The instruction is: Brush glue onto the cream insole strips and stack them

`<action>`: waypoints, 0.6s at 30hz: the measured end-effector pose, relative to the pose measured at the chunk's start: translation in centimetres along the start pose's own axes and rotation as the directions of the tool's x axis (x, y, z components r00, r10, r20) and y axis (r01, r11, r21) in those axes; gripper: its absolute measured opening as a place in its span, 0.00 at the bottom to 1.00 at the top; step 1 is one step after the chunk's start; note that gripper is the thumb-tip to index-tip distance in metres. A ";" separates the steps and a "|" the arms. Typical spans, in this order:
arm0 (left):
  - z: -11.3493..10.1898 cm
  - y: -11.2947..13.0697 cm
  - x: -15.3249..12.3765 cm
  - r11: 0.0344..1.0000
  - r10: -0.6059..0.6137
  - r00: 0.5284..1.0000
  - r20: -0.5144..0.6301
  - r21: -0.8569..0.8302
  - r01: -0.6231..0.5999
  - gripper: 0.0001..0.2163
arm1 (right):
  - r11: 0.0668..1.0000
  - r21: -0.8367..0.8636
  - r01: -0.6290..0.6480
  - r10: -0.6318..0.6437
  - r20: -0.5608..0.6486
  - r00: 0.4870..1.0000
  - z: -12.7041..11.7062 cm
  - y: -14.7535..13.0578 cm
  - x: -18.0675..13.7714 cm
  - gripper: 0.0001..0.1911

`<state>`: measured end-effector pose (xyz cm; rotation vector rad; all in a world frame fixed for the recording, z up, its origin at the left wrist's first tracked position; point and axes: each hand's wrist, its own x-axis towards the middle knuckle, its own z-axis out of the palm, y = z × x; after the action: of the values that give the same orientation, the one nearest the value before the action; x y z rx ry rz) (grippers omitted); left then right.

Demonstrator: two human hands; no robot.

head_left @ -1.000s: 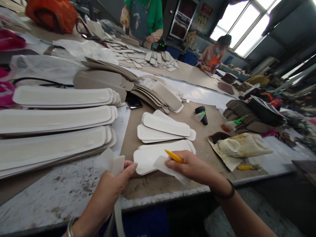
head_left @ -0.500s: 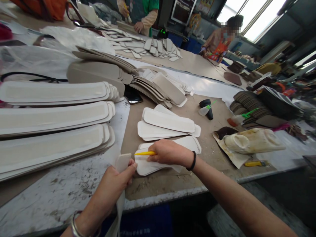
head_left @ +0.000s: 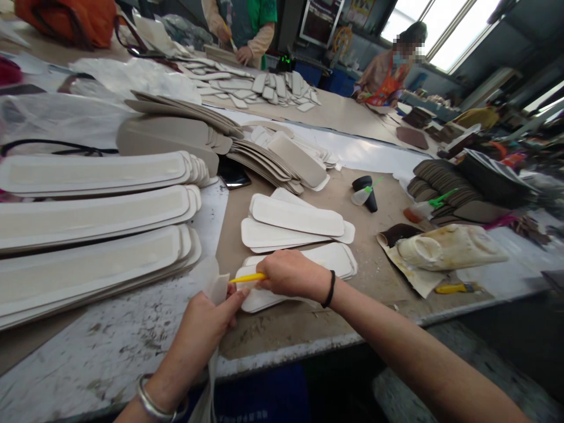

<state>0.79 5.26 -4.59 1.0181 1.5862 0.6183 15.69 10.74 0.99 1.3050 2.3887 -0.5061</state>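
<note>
My left hand [head_left: 206, 323] pinches a thin white strip [head_left: 217, 288] that hangs down over the table's front edge. My right hand [head_left: 294, 274] is closed round a yellow stick-like tool [head_left: 247, 278], whose tip points left and touches the strip at my left fingertips. Under my right hand lies a white oblong pad [head_left: 328, 260] on a small pile. Two more white pads [head_left: 291, 223] lie just behind it on the brown board.
Long white pads [head_left: 92, 214] are stacked at the left, grey ones [head_left: 176, 126] behind them. A phone [head_left: 233, 175], small bottles [head_left: 363, 192], a glue-caked jug [head_left: 449, 247] and a yellow cutter [head_left: 453, 288] lie to the right. Two other people work at the far table.
My right hand has moved left with the yellow tool, from over the pad to the strip in my left hand. My left hand has shifted only a little.
</note>
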 end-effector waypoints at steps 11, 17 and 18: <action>0.1 -0.2 -0.4 0.997 -0.012 0.998 -0.064 -0.076 0.007 0.18 | 0.949 0.154 -0.276 0.285 -0.040 0.958 1.9 4.6 -7.2 0.09; -0.2 -0.4 -0.2 1.000 -0.012 1.000 -0.025 0.003 0.012 0.19 | 0.853 0.334 -0.401 0.471 -0.164 0.867 4.0 9.4 -11.5 0.09; -0.3 -0.4 -0.1 1.000 -0.014 1.000 -0.020 0.026 0.015 0.19 | 0.842 0.325 -0.431 0.498 -0.160 0.852 4.2 9.6 -11.5 0.09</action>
<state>0.35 4.97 -4.81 1.0218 1.6219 0.6007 30.22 5.36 1.60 2.1131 2.1003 -0.5736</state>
